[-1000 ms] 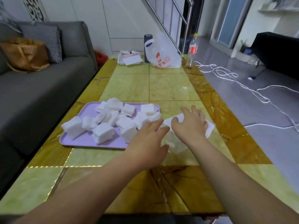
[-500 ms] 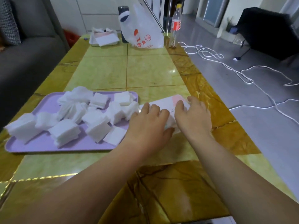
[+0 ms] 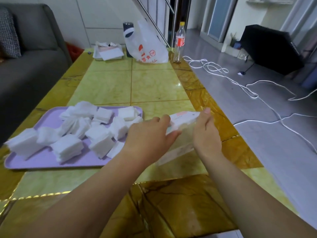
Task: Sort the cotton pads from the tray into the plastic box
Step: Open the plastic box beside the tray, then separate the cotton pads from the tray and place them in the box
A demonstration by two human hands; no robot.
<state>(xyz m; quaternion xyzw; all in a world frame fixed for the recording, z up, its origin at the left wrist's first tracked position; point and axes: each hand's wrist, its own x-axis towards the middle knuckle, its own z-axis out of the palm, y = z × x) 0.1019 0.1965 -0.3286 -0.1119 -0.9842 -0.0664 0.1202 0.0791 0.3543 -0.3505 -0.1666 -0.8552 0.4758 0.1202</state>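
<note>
table: yellow-green and amber marble-look top (image 3: 154,86), running from the near edge to the far end
left hand: left hand (image 3: 151,136) palm down, fingers curled over the near-left end of the plastic box, holding it
right hand: right hand (image 3: 205,133) on the right side of the same box, thumb up by its far corner, gripping it
plastic box: clear plastic box (image 3: 181,124) with a white and pink lid, held between both hands, blurred; cannot tell if it rests on the table or is raised
tray: lilac tray (image 3: 42,158) on the table, just left of the left hand
cotton pads: white square cotton pads (image 3: 68,146) in loose stacks all over the tray, none seen in the box
far end: white plastic bag (image 3: 147,48) with red print, a dark tumbler (image 3: 127,31) behind it, a bottle (image 3: 180,42) with a red label to its right
</note>
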